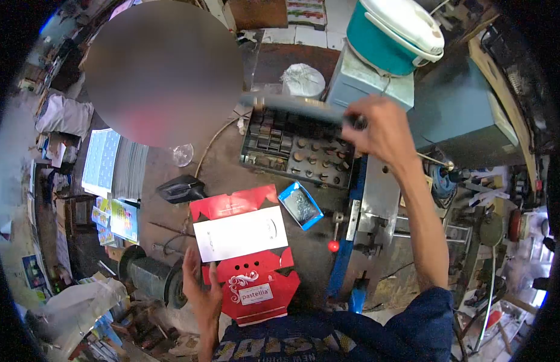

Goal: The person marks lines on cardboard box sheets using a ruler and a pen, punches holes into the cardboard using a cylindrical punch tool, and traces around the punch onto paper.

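A flattened red carton (256, 314) with "pastellia" lettering lies in front of me, and a white rectangular sheet (241, 232) covers its middle. At the carton's left edge is my left hand (201, 292), fingers apart and holding nothing; I cannot tell if it touches the card. Up at the right, my right hand (376, 130) is closed around the dark end of a long grey flat piece (298, 108), blurred by motion. That piece spans the top of a dark case (274, 163) with metal blocks and several round cutters or punches.
A small blue open box (300, 206) with dark contents sits right of the carton. Near it are a red-knobbed lever (334, 245) and a blue-edged metal machine (376, 205). Printed sheets (114, 163) are stacked at left. A teal cooler (382, 42) stands behind.
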Available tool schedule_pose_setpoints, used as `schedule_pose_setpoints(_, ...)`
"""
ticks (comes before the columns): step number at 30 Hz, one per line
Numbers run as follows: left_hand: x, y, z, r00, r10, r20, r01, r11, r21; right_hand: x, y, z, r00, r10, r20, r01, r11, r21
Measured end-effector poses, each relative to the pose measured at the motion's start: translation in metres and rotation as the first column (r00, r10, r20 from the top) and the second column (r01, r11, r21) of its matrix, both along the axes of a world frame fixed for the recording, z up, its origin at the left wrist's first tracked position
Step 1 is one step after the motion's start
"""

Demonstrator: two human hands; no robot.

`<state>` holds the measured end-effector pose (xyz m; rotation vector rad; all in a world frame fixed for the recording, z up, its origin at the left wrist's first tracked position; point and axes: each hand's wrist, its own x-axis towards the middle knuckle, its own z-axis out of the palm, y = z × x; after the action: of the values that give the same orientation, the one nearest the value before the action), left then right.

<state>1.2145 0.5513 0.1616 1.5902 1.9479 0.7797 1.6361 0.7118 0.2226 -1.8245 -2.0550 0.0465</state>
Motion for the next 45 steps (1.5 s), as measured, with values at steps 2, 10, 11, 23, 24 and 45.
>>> schedule_pose_setpoints(2,0.014,0.029,-0.008,0.976,-0.199,0.084,0.198,0.98,0.013,0.006,0.015,-0.008,0.994,-0.111,0.02,0.106,0.979,0.177)
schedule_pose_setpoints(10,0.048,0.09,-0.021,0.917,-0.4,-0.009,0.399,0.916,-0.045,0.05,0.103,-0.068,0.885,-0.417,0.209,0.283,0.837,0.468)
schedule_pose_setpoints(11,0.046,0.089,-0.026,0.925,-0.38,-0.009,0.379,0.923,-0.07,0.063,0.115,-0.077,0.889,-0.394,0.232,0.294,0.882,0.368)
schedule_pose_setpoints(23,-0.048,0.028,-0.089,0.945,-0.149,-0.291,0.105,0.981,-0.161,0.118,0.198,-0.164,0.901,-0.307,0.306,0.396,0.87,-0.294)
schedule_pose_setpoints(24,-0.047,0.031,-0.088,0.962,-0.146,-0.231,0.099,0.974,-0.201,0.115,0.2,-0.168,0.903,-0.306,0.301,0.393,0.872,-0.292)
schedule_pose_setpoints(45,-0.066,0.032,-0.109,0.986,-0.08,-0.144,0.05,0.978,-0.204,0.039,0.056,-0.127,0.935,0.221,0.278,-0.105,0.92,-0.378)
